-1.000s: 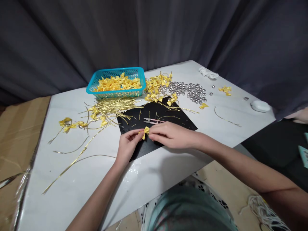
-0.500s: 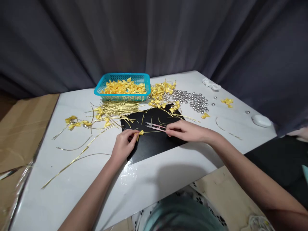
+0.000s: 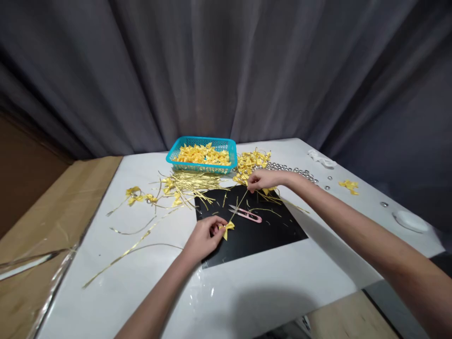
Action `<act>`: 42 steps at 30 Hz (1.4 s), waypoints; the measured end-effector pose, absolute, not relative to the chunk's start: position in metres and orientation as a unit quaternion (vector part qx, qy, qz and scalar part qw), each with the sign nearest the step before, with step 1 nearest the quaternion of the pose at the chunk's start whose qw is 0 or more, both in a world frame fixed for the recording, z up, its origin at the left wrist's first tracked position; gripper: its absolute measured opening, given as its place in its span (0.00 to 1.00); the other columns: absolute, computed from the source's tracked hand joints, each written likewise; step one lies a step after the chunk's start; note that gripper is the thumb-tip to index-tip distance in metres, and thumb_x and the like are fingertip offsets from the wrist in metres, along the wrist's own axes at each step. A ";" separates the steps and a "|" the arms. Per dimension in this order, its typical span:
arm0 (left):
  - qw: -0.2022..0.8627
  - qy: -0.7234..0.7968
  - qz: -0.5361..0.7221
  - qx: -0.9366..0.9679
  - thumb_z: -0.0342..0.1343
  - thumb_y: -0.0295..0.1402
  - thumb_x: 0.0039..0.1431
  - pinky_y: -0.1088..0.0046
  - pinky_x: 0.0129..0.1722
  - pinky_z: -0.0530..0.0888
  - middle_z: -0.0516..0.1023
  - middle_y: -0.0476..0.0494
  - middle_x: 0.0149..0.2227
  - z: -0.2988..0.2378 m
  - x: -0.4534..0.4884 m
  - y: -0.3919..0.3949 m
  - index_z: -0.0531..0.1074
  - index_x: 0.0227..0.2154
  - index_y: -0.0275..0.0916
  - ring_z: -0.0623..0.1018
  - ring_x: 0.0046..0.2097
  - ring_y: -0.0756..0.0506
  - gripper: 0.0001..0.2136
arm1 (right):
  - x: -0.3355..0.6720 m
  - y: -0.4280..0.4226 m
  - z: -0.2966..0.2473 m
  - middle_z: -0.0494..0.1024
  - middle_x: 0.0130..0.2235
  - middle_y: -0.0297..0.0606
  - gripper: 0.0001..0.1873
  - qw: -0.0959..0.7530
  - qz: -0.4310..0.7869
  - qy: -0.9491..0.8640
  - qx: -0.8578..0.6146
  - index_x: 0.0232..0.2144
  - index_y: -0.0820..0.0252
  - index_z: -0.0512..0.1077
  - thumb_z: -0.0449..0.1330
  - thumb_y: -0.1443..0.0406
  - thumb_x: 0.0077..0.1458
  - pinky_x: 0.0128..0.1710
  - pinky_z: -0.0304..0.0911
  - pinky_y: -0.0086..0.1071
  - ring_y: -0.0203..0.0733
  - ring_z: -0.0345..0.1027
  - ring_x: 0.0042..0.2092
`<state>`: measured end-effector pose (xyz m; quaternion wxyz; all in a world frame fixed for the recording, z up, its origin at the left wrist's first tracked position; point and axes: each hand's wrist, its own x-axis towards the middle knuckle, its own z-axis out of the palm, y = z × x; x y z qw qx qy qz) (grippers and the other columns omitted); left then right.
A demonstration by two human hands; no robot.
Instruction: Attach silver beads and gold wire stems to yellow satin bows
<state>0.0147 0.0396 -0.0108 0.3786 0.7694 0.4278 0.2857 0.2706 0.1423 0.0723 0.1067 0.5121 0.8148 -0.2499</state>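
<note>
My left hand (image 3: 208, 233) pinches a small yellow ribbon bow (image 3: 228, 227) over the front left of the black mat (image 3: 261, 242). A thin gold tie (image 3: 240, 205) runs taut from the bow up to my right hand (image 3: 259, 180). The right fingers are pressed together on its far end, above the mat's back edge. Pink-handled thread snips (image 3: 249, 215) lie on the mat between the hands, with the blades pointing left. Short gold clippings are scattered around them.
A blue basket (image 3: 169, 160) of yellow bows stands at the back. Before it lies a bundle of gold ties (image 3: 194, 182). Yellow bows (image 3: 254, 160) and silver beads (image 3: 296, 170) are heaped to the right. A white dish (image 3: 409, 221) sits near the right edge.
The snips have left my right hand and now lie on the mat. My right hand has moved to the gold tie, stretching it up and away from the bow. The view has tilted up.
</note>
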 end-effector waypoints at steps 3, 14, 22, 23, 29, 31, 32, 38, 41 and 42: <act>0.316 0.429 0.280 0.799 0.47 0.29 0.58 0.73 0.30 0.70 0.75 0.42 0.30 -0.008 0.015 0.036 0.73 0.33 0.35 0.74 0.30 0.47 0.09 | 0.245 0.153 0.063 0.75 0.31 0.38 0.07 0.084 -0.143 0.805 0.570 0.31 0.66 0.74 0.59 0.67 0.52 0.36 0.62 0.31 0.37 0.68 0.34; 0.177 0.405 0.231 0.867 0.45 0.24 0.58 0.65 0.34 0.70 0.76 0.41 0.33 -0.008 0.016 0.033 0.70 0.34 0.37 0.75 0.37 0.41 0.09 | 0.150 0.160 0.026 0.71 0.45 0.41 0.15 -0.040 -0.023 0.819 0.571 0.45 0.65 0.68 0.54 0.60 0.60 0.45 0.66 0.39 0.39 0.68 0.44; 0.174 0.425 0.248 0.853 0.44 0.24 0.59 0.65 0.34 0.70 0.77 0.41 0.33 -0.010 0.016 0.034 0.71 0.34 0.39 0.74 0.37 0.40 0.10 | 0.151 0.165 0.017 0.71 0.45 0.41 0.15 -0.103 -0.066 0.808 0.577 0.45 0.64 0.68 0.54 0.61 0.60 0.45 0.66 0.39 0.39 0.68 0.45; 0.180 0.429 0.254 0.848 0.45 0.25 0.59 0.66 0.34 0.70 0.77 0.41 0.33 -0.010 0.016 0.035 0.71 0.34 0.40 0.74 0.37 0.40 0.10 | 0.152 0.166 0.017 0.71 0.45 0.41 0.15 -0.112 -0.076 0.806 0.577 0.45 0.65 0.68 0.54 0.61 0.60 0.44 0.66 0.39 0.39 0.68 0.44; 0.237 0.446 0.300 0.809 0.47 0.28 0.58 0.67 0.35 0.69 0.75 0.42 0.35 -0.011 0.016 0.035 0.72 0.32 0.42 0.75 0.37 0.42 0.08 | 0.162 0.171 0.025 0.73 0.37 0.37 0.12 -0.178 -0.136 0.782 0.582 0.38 0.67 0.70 0.55 0.61 0.59 0.37 0.67 0.33 0.34 0.69 0.37; 0.292 0.462 0.344 0.763 0.50 0.32 0.57 0.69 0.35 0.70 0.73 0.42 0.37 -0.010 0.017 0.035 0.72 0.35 0.41 0.74 0.36 0.44 0.06 | 0.165 0.160 0.034 0.73 0.34 0.38 0.10 -0.216 -0.130 0.771 0.584 0.36 0.67 0.72 0.55 0.64 0.59 0.37 0.64 0.32 0.35 0.68 0.36; 0.334 0.472 0.373 0.725 0.51 0.34 0.57 0.70 0.33 0.70 0.72 0.42 0.37 -0.010 0.018 0.036 0.71 0.38 0.41 0.73 0.33 0.46 0.08 | 0.166 0.151 0.039 0.74 0.35 0.39 0.09 -0.237 -0.122 0.768 0.583 0.35 0.67 0.73 0.54 0.66 0.58 0.38 0.63 0.32 0.36 0.67 0.37; 0.604 0.448 0.483 0.449 0.55 0.45 0.54 0.79 0.21 0.65 0.69 0.50 0.27 0.000 0.017 0.045 0.63 0.53 0.35 0.65 0.22 0.54 0.27 | 0.167 0.079 0.050 0.73 0.35 0.39 0.09 -0.306 -0.140 0.781 0.526 0.33 0.61 0.76 0.56 0.65 0.56 0.36 0.59 0.28 0.35 0.66 0.36; 0.673 0.408 0.508 0.350 0.65 0.43 0.44 0.83 0.20 0.62 0.68 0.54 0.21 0.007 0.015 0.045 0.71 0.47 0.33 0.63 0.20 0.57 0.28 | 0.167 0.053 0.043 0.73 0.34 0.38 0.07 -0.318 -0.186 0.774 0.514 0.30 0.61 0.77 0.58 0.66 0.54 0.30 0.57 0.25 0.32 0.64 0.31; 0.684 0.401 0.511 0.331 0.67 0.42 0.42 0.84 0.20 0.62 0.68 0.54 0.20 0.008 0.015 0.044 0.74 0.43 0.32 0.63 0.20 0.57 0.25 | 0.167 0.048 0.041 0.73 0.34 0.37 0.07 -0.321 -0.207 0.770 0.511 0.30 0.60 0.77 0.58 0.67 0.54 0.29 0.57 0.25 0.31 0.64 0.30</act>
